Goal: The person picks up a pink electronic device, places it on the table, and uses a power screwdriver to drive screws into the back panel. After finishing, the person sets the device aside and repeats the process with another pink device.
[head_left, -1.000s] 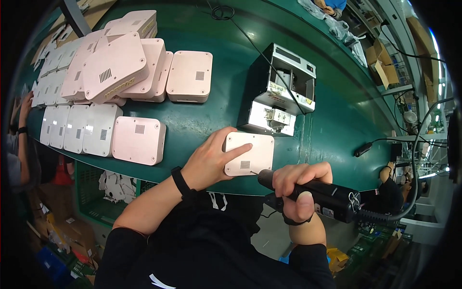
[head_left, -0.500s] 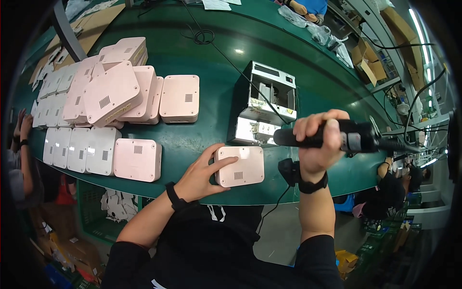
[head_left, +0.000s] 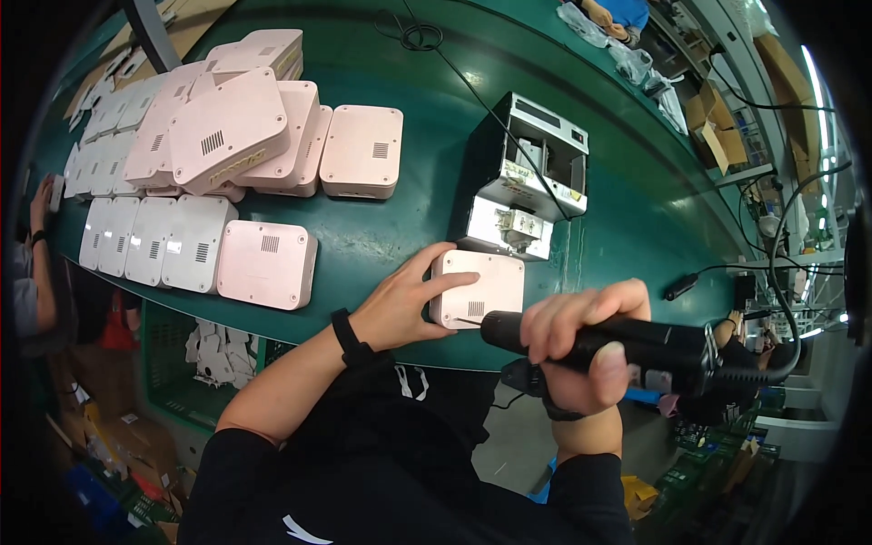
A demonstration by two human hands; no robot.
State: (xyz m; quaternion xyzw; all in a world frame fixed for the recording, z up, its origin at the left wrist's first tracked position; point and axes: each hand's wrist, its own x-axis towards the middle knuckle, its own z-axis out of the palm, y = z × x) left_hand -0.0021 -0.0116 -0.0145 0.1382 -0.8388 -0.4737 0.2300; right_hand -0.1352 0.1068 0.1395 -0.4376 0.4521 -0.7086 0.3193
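A pale pink plastic housing (head_left: 497, 282) with a slotted vent and corner screw holes lies flat on the green table before me. My left hand (head_left: 400, 304) grips it from the left, thumb along the near side and a finger across its top. My right hand (head_left: 586, 322) is wrapped around a black corded electric screwdriver (head_left: 677, 350), held almost level. Its thin bit points left, with the tip at the housing's near-left corner hole; whether it touches a screw I cannot tell. Just beyond the housing stands a black and silver screw feeder (head_left: 545, 177).
Stacked pink housings (head_left: 227, 127) fill the left of the green table (head_left: 381, 254), with a row of white housings (head_left: 195, 241) nearer me. One pink housing (head_left: 265, 263) ends that row. A black cable (head_left: 468, 82) crosses to the feeder. A green crate (head_left: 182, 381) sits below the edge.
My right hand has brought the screwdriver left and down from beside the feeder to the housing's near-left corner. My left hand still holds the housing. The whole view has shifted slightly.
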